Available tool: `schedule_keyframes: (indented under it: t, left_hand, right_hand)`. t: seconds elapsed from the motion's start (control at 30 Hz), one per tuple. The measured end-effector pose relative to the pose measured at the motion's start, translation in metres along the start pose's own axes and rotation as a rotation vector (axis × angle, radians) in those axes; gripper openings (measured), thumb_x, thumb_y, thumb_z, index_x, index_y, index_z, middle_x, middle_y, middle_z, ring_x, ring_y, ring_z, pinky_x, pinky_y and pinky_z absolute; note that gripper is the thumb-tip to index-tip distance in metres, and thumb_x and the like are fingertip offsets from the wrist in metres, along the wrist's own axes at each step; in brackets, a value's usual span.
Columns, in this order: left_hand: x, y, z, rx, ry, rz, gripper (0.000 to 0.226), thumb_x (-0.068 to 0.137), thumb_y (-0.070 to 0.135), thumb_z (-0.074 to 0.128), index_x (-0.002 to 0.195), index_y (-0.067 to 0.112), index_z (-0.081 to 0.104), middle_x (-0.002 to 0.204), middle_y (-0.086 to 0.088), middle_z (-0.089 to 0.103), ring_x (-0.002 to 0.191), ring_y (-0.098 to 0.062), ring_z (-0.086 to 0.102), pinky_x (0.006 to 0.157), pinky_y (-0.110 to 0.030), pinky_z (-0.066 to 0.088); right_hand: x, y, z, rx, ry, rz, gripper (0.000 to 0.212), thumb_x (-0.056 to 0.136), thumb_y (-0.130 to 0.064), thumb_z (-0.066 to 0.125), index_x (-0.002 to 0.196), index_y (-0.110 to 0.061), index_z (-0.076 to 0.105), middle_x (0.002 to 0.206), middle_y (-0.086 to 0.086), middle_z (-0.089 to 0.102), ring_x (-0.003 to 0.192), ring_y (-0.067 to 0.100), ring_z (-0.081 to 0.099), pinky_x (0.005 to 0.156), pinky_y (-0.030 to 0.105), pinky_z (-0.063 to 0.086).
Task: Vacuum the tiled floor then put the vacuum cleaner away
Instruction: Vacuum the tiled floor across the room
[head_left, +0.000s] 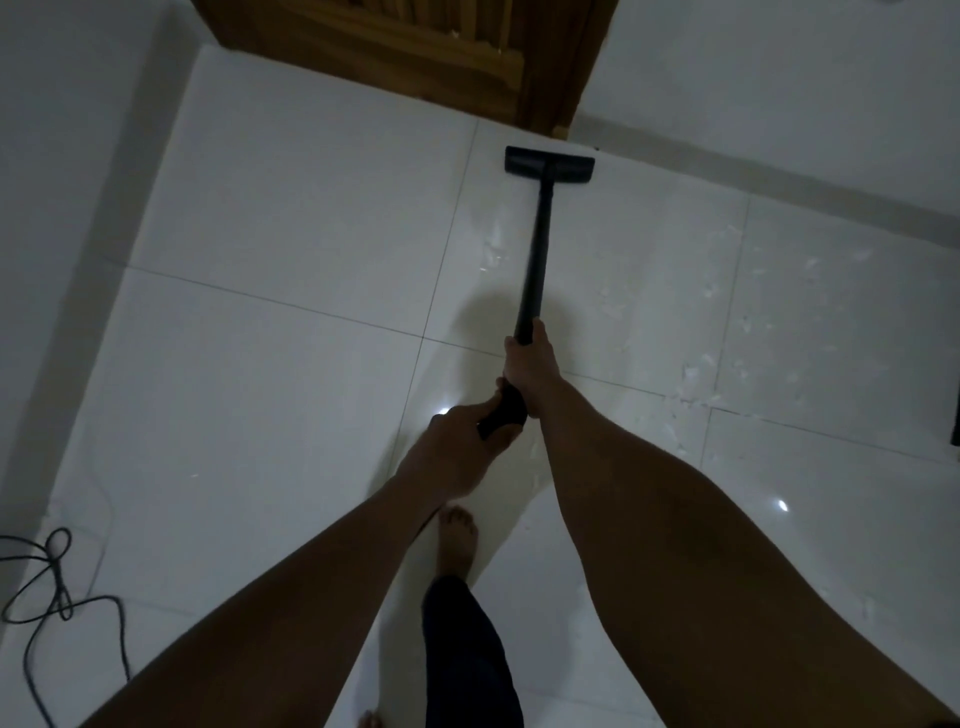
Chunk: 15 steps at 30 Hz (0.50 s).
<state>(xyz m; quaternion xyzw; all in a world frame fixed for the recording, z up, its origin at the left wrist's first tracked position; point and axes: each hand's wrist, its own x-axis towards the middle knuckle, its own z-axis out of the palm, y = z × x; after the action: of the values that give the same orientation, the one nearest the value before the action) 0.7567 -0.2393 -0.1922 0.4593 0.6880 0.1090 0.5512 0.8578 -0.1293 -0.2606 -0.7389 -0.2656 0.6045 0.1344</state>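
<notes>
A black vacuum wand (537, 249) stretches away from me over the white tiled floor (291, 218). Its flat floor head (549, 162) rests on a tile near the wooden door. My right hand (525, 364) grips the wand partway down its length. My left hand (457, 441) grips the black handle end (503, 410) just behind it. White paper scraps (696, 374) lie scattered on the tiles to the right of the wand. The vacuum's body is out of view.
A brown wooden door (415, 47) stands at the top, with white walls on the left and the right. A dark power cable (57, 587) loops on the floor at the lower left. My bare foot (457, 540) steps on the tile below my hands.
</notes>
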Motion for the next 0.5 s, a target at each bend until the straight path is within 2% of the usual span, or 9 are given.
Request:
schedule_keyframes:
  t: [0.1, 0.2, 0.27, 0.33, 0.4, 0.43, 0.5]
  left_hand:
    - [-0.009, -0.004, -0.001, 0.012, 0.0, 0.006, 0.048, 0.096, 0.052, 0.056, 0.142, 0.038, 0.052, 0.066, 0.018, 0.057, 0.043, 0.009, 0.055, 0.05, -0.015, 0.042]
    - [-0.029, -0.013, 0.0, 0.049, -0.007, -0.004, 0.049, 0.097, 0.053, 0.054, 0.144, 0.041, 0.048, 0.066, 0.017, 0.056, 0.042, 0.007, 0.053, 0.049, -0.014, 0.039]
    - [-0.049, -0.02, 0.001, 0.077, -0.009, -0.002, 0.049, 0.097, 0.054, 0.052, 0.144, 0.041, 0.046, 0.067, 0.019, 0.055, 0.045, 0.004, 0.049, 0.05, -0.014, 0.037]
    - [-0.071, -0.029, 0.005, 0.1, -0.022, 0.02, 0.048, 0.098, 0.052, 0.051, 0.145, 0.04, 0.046, 0.069, 0.019, 0.055, 0.05, 0.004, 0.049, 0.051, -0.015, 0.036]
    - [-0.097, -0.04, 0.01, 0.118, -0.025, 0.024, 0.046, 0.099, 0.053, 0.049, 0.144, 0.041, 0.046, 0.073, 0.016, 0.058, 0.054, 0.002, 0.051, 0.054, -0.017, 0.04]
    - [-0.111, -0.047, 0.012, 0.121, -0.029, 0.026, 0.046, 0.099, 0.053, 0.048, 0.143, 0.041, 0.047, 0.078, 0.012, 0.063, 0.058, -0.002, 0.055, 0.058, -0.021, 0.045]
    - [-0.139, -0.063, 0.019, 0.124, -0.037, 0.036, 0.046, 0.099, 0.055, 0.046, 0.143, 0.043, 0.046, 0.088, 0.004, 0.07, 0.066, -0.01, 0.063, 0.065, -0.027, 0.052]
  right_hand:
    - [-0.011, 0.005, 0.004, -0.014, 0.04, -0.015, 0.062, 0.106, -0.029, 0.048, 0.161, -0.039, 0.022, 0.103, 0.001, 0.057, 0.063, 0.017, 0.059, 0.05, 0.028, 0.056]
    - [-0.028, 0.019, 0.009, -0.026, 0.047, -0.012, 0.062, 0.106, -0.031, 0.049, 0.161, -0.04, 0.022, 0.1, -0.002, 0.056, 0.062, 0.017, 0.062, 0.045, 0.024, 0.053]
    - [-0.045, 0.032, 0.012, -0.032, 0.051, -0.019, 0.061, 0.106, -0.033, 0.049, 0.161, -0.041, 0.022, 0.096, -0.005, 0.056, 0.062, 0.018, 0.063, 0.047, 0.026, 0.055]
    - [-0.063, 0.047, 0.016, -0.041, 0.049, -0.039, 0.061, 0.106, -0.035, 0.048, 0.161, -0.041, 0.021, 0.097, -0.004, 0.058, 0.066, 0.02, 0.064, 0.059, 0.036, 0.062]
    - [-0.085, 0.065, 0.019, -0.054, 0.054, -0.065, 0.06, 0.107, -0.037, 0.047, 0.161, -0.041, 0.021, 0.106, 0.002, 0.063, 0.073, 0.023, 0.067, 0.075, 0.049, 0.064]
    - [-0.097, 0.075, 0.021, -0.058, 0.061, -0.076, 0.06, 0.107, -0.038, 0.047, 0.161, -0.041, 0.021, 0.112, 0.005, 0.064, 0.075, 0.024, 0.067, 0.077, 0.051, 0.063]
    - [-0.122, 0.096, 0.026, -0.055, 0.073, -0.098, 0.059, 0.107, -0.038, 0.047, 0.16, -0.042, 0.021, 0.112, 0.006, 0.066, 0.071, 0.023, 0.067, 0.072, 0.048, 0.064]
